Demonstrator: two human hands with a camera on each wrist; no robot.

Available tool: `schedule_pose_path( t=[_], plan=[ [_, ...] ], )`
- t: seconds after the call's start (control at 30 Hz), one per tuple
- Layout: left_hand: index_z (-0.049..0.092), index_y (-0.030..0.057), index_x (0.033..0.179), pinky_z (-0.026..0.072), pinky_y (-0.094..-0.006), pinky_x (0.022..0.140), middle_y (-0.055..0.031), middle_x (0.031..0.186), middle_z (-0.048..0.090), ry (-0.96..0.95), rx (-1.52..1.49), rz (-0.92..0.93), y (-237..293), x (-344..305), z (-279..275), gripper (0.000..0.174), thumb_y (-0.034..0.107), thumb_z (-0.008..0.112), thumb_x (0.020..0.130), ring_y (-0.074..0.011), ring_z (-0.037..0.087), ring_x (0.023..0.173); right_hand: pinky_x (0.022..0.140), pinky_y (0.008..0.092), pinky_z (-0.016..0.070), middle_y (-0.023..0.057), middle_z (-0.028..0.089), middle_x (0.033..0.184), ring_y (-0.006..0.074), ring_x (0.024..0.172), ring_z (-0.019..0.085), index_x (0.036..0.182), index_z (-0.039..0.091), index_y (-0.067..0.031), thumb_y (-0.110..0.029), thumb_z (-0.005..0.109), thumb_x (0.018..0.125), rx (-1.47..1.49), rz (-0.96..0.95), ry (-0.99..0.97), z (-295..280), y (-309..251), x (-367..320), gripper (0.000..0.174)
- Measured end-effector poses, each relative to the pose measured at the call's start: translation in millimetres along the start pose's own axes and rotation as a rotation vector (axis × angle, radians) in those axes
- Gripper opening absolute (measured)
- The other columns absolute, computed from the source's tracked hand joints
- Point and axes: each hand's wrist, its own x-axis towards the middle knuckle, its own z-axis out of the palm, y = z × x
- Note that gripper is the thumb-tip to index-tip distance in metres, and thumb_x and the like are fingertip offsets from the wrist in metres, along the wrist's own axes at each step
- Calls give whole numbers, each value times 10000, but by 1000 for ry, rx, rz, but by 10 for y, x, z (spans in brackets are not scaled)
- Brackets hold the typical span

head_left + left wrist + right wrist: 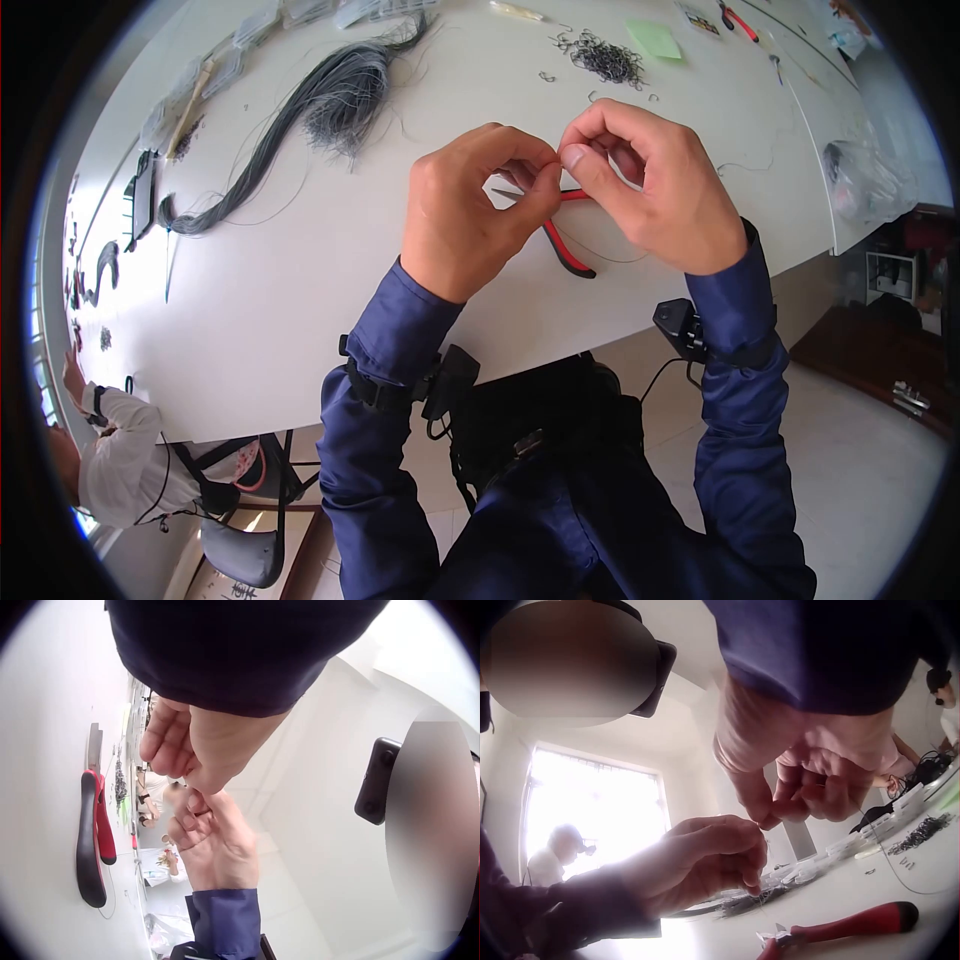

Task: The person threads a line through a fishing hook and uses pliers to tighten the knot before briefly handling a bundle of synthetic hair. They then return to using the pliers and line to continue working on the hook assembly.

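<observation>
Fingertips of the left hand (485, 210) and right hand (655, 190) meet above the table, both pinching a thin strand (889, 856). In the right wrist view it trails from the right hand (802, 761) in a loose curve; the part between the fingertips is too small to make out. The other fingers of both hands are curled. Red-and-black pliers (568, 252) lie on the table below the hands, partly covered by them in the head view. The left wrist view shows the pliers (90, 840) apart from both hands.
A grey fibre bundle (345, 95) lies at the table's upper left. Dark small rings (605, 60), a green note (654, 39) and more pliers (740, 24) lie at the far side. A plastic bag (868, 180) is at right; another person (120, 460) sits lower left.
</observation>
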Motion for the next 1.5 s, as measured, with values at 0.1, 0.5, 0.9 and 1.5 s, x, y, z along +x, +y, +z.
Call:
schedule_pose_path(
  t=[0.1,0.5,0.9,1.5],
  plan=[
    [687,-22,882,548,-269,723,-81,805,703,-35,-42,-15,16,-8,-7,91,9,716,801,-150,689,748,604,207,366,-50,536,769,21,672,415,942,621,-8,-130,590,964,168,103,-122,-66,122,38,127],
    [673,-58,953,534,-277,801,-86,872,698,-75,-109,-44,43,-6,-26,88,-9,693,883,-132,664,791,527,199,294,-67,506,731,10,616,379,961,647,-39,-239,629,949,515,302,-173,-83,216,51,201],
    [705,-29,917,545,-269,737,-90,837,710,21,-234,-3,34,-7,4,67,1,713,858,-141,675,769,465,188,177,-112,298,641,-4,563,268,817,552,-123,-290,667,920,979,564,-259,-24,282,42,228],
    [709,-38,943,550,-271,789,-89,872,725,42,-308,-77,65,-3,-25,89,25,711,881,-138,688,815,463,210,206,-92,358,617,18,533,266,946,672,-55,-243,684,906,1080,552,-211,52,298,20,193]
  ],
)
